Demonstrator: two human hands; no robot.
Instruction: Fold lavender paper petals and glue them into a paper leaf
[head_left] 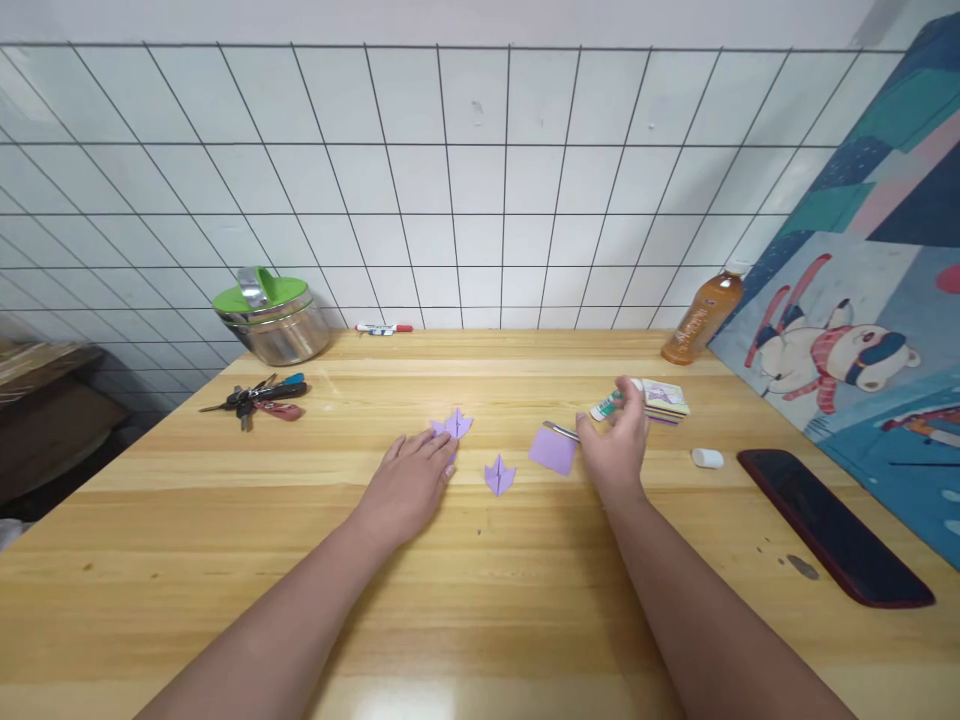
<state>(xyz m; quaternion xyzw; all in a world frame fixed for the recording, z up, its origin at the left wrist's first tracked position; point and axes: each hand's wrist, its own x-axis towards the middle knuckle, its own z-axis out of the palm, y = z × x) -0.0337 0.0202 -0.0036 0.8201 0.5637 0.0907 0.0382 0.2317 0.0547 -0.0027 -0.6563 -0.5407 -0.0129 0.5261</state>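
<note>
My left hand (405, 482) lies flat on the table, its fingertips over folded purple paper pieces (459, 424) that it partly covers. Just to the right sits a separate folded purple paper piece (499, 475), shaped like a tulip. My right hand (616, 446) is raised with thumb and fingers apart, right by a green and white glue stick (604, 406); the fingers hide part of the stick. Left of that hand lies a flat purple paper (552, 452), with a slim craft knife-like tool (562, 431) along its upper edge.
Behind my right hand is a stack of colored paper (666, 399). A white cap (707, 458) and a dark phone (832, 525) lie at right. A tea bottle (703, 315), marker (384, 329), green-lidded steel pot (274, 315) and keys (259, 397) stand or lie farther out.
</note>
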